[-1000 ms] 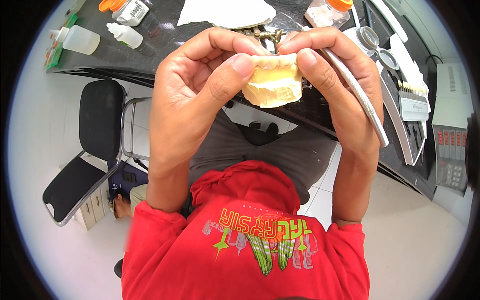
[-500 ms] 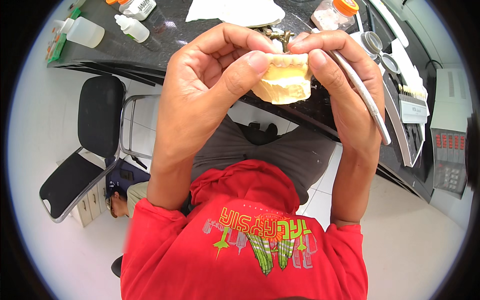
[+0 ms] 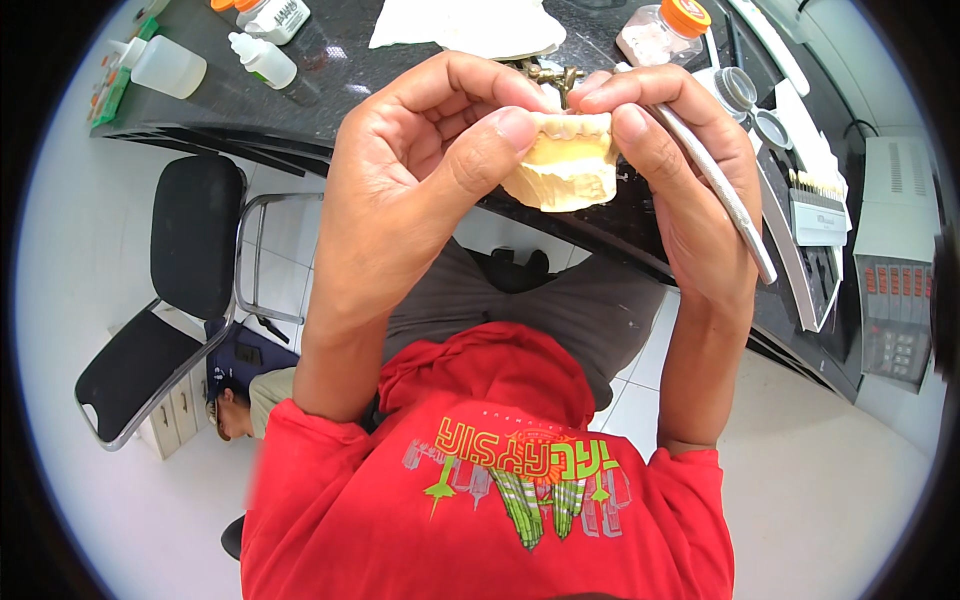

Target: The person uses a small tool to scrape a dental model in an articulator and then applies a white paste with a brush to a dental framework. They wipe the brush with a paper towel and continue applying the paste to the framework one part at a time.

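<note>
A yellow plaster dental model (image 3: 562, 172) with a row of whitish teeth along its top is held up in front of the bench edge. My left hand (image 3: 420, 170) grips its left side, thumb near the teeth and fingers curled behind. Thumb and fingertips of my right hand (image 3: 690, 160) pinch the right end of the tooth row. A slim metal instrument with a knurled handle (image 3: 715, 180) rests across that same hand, its tip hidden. Behind the model, part of a brass-coloured metal hinge (image 3: 553, 74) shows between my fingers; how it joins the model is hidden.
On the dark bench (image 3: 330, 90) lie a white cloth (image 3: 480, 25), a dropper bottle (image 3: 263, 60), a squeeze bottle (image 3: 168, 66) and an orange-lidded jar (image 3: 660, 35). An open small jar (image 3: 735, 90) and a shade guide (image 3: 818, 212) stand at right. A black chair (image 3: 195, 235) and another person (image 3: 235, 410) are at left.
Both hands keep their hold on the dental model. Model and surroundings have shifted only slightly in the picture.
</note>
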A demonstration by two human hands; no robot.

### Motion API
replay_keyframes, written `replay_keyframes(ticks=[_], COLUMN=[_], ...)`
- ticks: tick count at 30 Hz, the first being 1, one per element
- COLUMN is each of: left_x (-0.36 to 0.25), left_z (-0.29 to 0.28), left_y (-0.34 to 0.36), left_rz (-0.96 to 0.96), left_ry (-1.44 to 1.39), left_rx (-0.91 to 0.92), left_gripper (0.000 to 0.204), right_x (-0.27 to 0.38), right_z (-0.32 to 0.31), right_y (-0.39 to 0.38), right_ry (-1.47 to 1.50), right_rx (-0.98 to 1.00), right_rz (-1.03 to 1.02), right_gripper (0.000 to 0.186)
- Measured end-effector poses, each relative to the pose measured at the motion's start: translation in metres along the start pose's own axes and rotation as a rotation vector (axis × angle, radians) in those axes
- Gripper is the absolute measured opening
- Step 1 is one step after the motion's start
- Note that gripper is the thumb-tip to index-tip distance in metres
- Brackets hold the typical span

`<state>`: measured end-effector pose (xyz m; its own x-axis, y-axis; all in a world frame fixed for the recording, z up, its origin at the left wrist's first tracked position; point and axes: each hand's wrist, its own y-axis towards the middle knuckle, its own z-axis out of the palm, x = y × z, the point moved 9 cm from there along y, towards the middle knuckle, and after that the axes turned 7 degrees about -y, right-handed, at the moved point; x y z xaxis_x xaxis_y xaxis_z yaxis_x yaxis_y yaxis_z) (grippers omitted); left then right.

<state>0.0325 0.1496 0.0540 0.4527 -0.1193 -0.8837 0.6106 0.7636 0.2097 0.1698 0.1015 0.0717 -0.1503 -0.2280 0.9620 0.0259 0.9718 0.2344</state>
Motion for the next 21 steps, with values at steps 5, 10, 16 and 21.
replay_keyframes(ticks=[5, 10, 16, 21], left_x=[0.0000, -0.0001, -0.0020, -0.0008], left_z=[0.0012, 0.0025, 0.0015, 0.0037], left_y=[0.0000, 0.0005, 0.0005, 0.0012], left_rz=[-0.019, -0.006, 0.022, -0.008], left_ry=[0.008, 0.012, 0.006, -0.008], left_rx=[-0.004, 0.005, 0.022, 0.018], left_gripper=[0.022, 0.020, 0.018, 0.018], right_x=[-0.0018, -0.0025, -0.0027, 0.0053], right_z=[0.0004, 0.0015, 0.0030, -0.0042], right_y=[0.0011, 0.0028, 0.0039, 0.0023], right_ry=[0.019, 0.037, 0.035, -0.095], right_rx=[0.013, 0.044, 0.051, -0.014], right_rz=[0.016, 0.020, -0.002, -0.029], right_gripper=[0.019, 0.021, 0.021, 0.026])
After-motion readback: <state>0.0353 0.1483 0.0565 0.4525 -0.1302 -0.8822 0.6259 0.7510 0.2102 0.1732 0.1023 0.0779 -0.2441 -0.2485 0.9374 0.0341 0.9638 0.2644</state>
